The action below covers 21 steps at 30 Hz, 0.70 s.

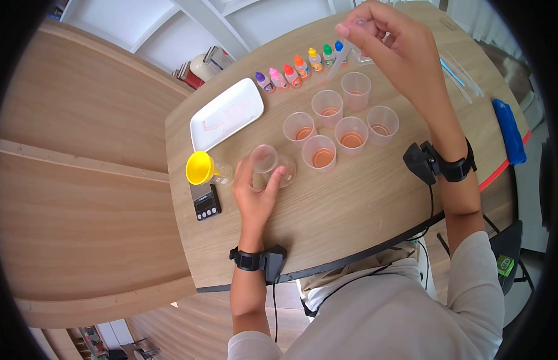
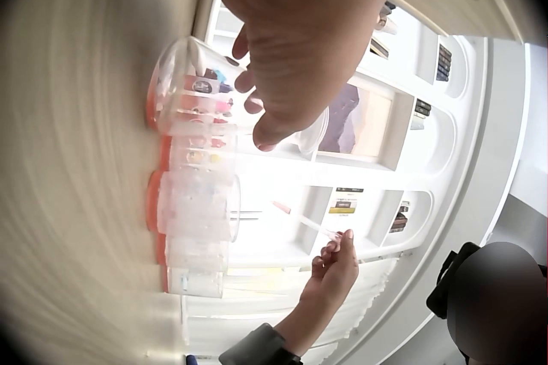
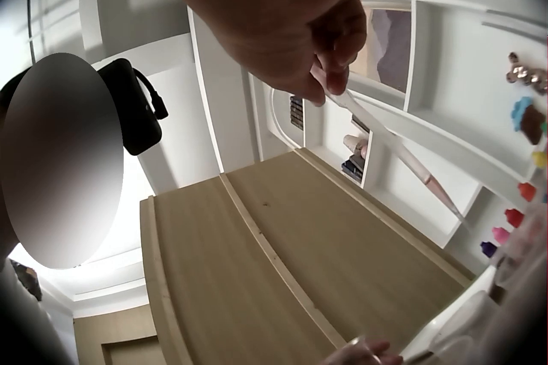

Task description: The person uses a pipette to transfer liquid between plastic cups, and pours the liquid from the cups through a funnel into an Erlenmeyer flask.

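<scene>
My left hand [image 1: 255, 195] grips a clear cup [image 1: 264, 157], with the thumb on its near side. Beside the thumb a rounded clear vessel [image 1: 288, 173] shows, overlapping the cup in the head view. High over the far right of the table, my right hand [image 1: 384, 30] pinches a plastic dropper [image 3: 390, 138], its tip slanting down. A little pinkish liquid shows inside the dropper near its tip. Between the hands stand several translucent cups [image 1: 320, 147] with shallow orange-pink liquid at the bottom. In the left wrist view those cups [image 2: 197, 211] line up beyond the left hand.
Small dye bottles [image 1: 291, 76] with coloured caps line the far side. A white tray [image 1: 255, 111] with pinkish stains lies left of them. A yellow funnel [image 1: 199, 168] and a black scale [image 1: 207, 204] are at the left. A blue pouch [image 1: 508, 132] lies by the right edge.
</scene>
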{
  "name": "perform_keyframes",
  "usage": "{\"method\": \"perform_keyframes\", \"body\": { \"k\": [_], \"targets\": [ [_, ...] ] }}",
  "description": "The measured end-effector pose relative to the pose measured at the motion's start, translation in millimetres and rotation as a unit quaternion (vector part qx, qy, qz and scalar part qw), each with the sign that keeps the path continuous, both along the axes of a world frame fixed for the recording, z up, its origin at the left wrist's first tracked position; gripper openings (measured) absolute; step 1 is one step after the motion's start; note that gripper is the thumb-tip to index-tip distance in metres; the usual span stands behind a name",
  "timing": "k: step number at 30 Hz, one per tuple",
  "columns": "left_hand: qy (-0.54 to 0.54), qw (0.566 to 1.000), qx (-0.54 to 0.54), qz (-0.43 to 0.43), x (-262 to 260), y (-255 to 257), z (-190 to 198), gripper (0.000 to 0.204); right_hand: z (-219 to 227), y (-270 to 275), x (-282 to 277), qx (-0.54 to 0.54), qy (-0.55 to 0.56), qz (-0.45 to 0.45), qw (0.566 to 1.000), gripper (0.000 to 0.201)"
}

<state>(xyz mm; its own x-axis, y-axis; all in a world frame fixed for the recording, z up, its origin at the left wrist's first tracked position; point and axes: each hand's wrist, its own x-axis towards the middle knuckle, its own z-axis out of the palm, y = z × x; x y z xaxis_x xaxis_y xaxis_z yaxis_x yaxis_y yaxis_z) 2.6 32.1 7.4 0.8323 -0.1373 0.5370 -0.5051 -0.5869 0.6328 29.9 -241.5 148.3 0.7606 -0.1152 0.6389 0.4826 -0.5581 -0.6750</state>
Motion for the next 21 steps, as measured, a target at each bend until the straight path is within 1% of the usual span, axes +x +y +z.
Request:
{"method": "perform_keyframes", "body": {
  "k": [1, 2, 4, 5, 7, 8, 10, 16, 21],
  "targets": [
    [0.009, 1.0, -0.015, 0.001, 0, 0, -1, 0.04, 1, 0, -1, 0.008, 0.029, -0.001, 1.0, 0.016],
    [0.019, 0.999, -0.029, 0.002, 0, 0, -3, 0.042, -6, -4, 6, 0.008, 0.029, -0.001, 1.0, 0.016],
    [0.028, 0.999, -0.042, 0.0, 1, 1, -6, 0.043, -25, -11, 24, -0.078, -0.031, 0.013, 0.996, 0.018],
    [0.037, 0.998, -0.054, -0.002, 2, 1, -8, 0.044, -29, -11, 25, -0.078, -0.031, 0.012, 0.996, 0.018],
    [0.04, 0.997, -0.058, -0.004, 2, 2, -9, 0.044, -31, -7, 25, -0.121, -0.031, -0.013, 0.992, 0.022],
    [0.043, 0.997, -0.063, -0.004, 2, 2, -10, 0.045, -32, -5, 26, -0.12, -0.031, -0.013, 0.992, 0.022],
    [0.043, 0.997, -0.064, -0.004, 2, 2, -10, 0.045, -34, -2, 27, -0.119, -0.057, -0.025, 0.991, 0.03],
    [0.051, 0.996, -0.066, -0.003, 3, 3, -11, 0.046, -35, 2, 25, -0.137, -0.055, -0.029, 0.989, 0.03],
    [0.057, 0.996, -0.072, -0.003, 2, 1, -9, 0.046, -36, 5, 24, -0.126, -0.061, -0.021, 0.99, 0.028]
  ]
}}
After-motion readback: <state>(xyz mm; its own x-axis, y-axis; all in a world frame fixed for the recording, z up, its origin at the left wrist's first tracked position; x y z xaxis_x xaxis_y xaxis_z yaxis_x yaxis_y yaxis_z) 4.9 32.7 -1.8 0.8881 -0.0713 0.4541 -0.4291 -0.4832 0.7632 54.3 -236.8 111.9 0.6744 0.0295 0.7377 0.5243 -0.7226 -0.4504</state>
